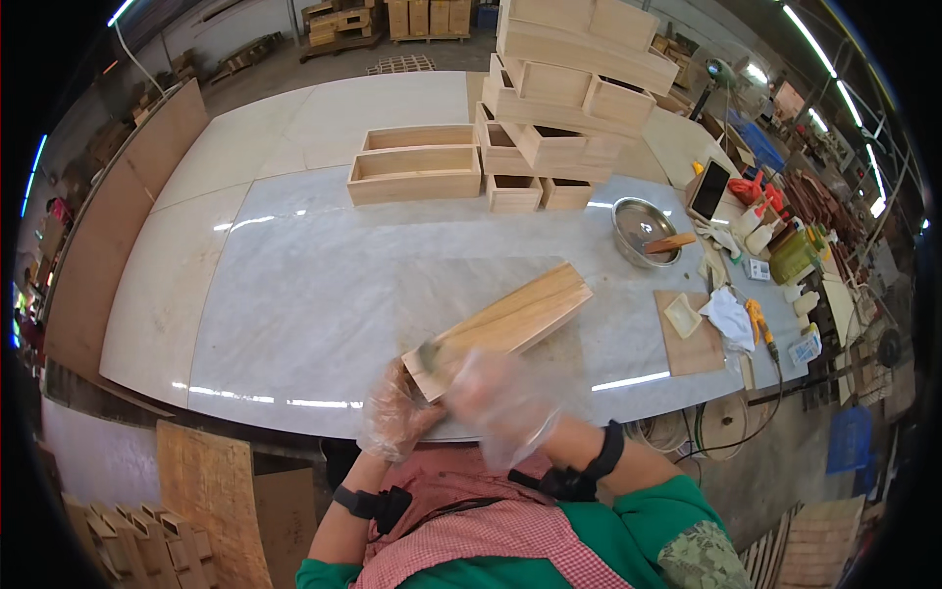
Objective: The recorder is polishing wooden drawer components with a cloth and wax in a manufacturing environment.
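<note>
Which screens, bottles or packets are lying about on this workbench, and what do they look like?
Phone or tablet: propped at the bench's far right, a dark rectangular screen.
Bottles: right of the metal bowl, small, pale plastic.
Green container: right edge, boxy.
Small packet: near right edge, white and blue.

The person is wearing thin, clear plastic gloves, crinkling loosely over the left hand and the right hand. A black band with a small black device is wrapping each wrist. Green sleeves are covering the upper arms, the right one showing a patterned patch. A red-and-white checked apron is covering the chest.
</note>
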A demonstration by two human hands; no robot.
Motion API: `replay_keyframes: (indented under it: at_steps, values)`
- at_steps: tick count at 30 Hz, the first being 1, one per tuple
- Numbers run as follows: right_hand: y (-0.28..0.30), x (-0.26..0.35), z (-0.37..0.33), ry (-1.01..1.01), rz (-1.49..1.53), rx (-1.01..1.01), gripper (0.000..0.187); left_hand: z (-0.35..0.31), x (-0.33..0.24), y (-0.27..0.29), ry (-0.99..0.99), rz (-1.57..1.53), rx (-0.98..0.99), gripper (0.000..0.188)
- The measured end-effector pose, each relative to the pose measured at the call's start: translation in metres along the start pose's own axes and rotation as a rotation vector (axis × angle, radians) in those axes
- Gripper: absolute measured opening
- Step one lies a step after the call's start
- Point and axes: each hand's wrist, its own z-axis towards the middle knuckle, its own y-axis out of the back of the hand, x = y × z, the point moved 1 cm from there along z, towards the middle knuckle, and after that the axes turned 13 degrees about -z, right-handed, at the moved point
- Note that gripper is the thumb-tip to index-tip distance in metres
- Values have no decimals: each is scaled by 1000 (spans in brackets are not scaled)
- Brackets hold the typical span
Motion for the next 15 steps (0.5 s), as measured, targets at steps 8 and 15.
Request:
replay_keyframes:
  at_steps: [8, 15]
  values:
    - [57, -56, -17, -521, -1239, 311, 10, 3, -1, -3, 54, 239, -69, 69]
    - [-20, 28, 11, -240, -809, 415, 11, 1, -20, 6, 71, 161, 40, 64]
